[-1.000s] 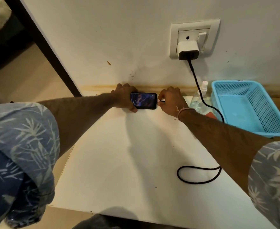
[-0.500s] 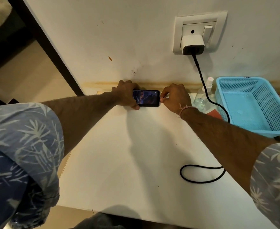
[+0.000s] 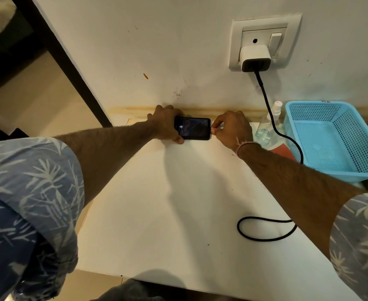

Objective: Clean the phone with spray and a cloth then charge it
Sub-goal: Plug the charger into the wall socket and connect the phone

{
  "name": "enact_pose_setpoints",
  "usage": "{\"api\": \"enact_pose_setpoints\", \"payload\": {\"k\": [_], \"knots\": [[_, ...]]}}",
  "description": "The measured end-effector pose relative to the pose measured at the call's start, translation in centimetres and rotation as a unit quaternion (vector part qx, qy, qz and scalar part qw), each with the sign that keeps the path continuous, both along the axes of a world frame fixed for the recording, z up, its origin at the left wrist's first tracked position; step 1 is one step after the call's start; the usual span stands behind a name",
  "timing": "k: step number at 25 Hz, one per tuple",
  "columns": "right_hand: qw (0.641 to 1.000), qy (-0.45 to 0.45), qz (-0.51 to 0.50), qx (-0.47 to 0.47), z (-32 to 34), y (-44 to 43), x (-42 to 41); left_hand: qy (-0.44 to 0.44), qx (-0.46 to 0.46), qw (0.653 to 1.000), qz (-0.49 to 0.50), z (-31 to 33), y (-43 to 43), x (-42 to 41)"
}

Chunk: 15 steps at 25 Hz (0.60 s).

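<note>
Lying flat at the far edge of the white desk (image 3: 178, 203), at twelve o'clock from us and close to the wall, the phone (image 3: 192, 128) faces up with its screen lit and its long side running left to right. Our left hand (image 3: 164, 124) grips its nine o'clock end, the thumb curled along the near edge and the fingers wrapped over the far one. Our right hand (image 3: 233, 129) sits at the phone's three o'clock end, thumb and forefinger pinching the small plug (image 3: 213, 129) right against the phone's short edge; we cannot tell whether it is seated in the port.

At one o'clock from the phone, a white charger adapter (image 3: 255, 57) sits in the wall socket (image 3: 265, 25). From it the black charging cable (image 3: 270, 118) drops down the wall, crosses in front of the clear spray bottle (image 3: 265, 131) standing just beside our right wrist, and passes behind our right forearm. It shows again as a loose loop on the desk at five o'clock from the phone.

Just beside the bottle, at its four o'clock, a corner of reddish cloth (image 3: 280, 149) lies flat, partly hidden by the forearm. At three o'clock from the phone, beyond bottle and cloth, a light blue perforated basket (image 3: 330, 135) stands by the wall. Both our arms wear short blue leaf-print sleeves (image 3: 30, 192).
</note>
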State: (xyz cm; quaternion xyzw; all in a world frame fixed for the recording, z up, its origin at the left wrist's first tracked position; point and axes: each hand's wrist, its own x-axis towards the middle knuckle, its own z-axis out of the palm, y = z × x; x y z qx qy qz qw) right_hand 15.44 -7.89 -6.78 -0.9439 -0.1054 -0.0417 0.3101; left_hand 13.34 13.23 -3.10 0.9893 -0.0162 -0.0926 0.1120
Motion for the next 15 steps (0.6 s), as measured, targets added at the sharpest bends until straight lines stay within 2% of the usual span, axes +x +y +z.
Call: {"api": "enact_pose_setpoints", "payload": {"k": [15], "knots": [[1.0,0.014,-0.019,0.01,-0.05,0.11,-0.18,-0.006,-0.023,1.0,0.02,-0.38,0.14,-0.16]]}}
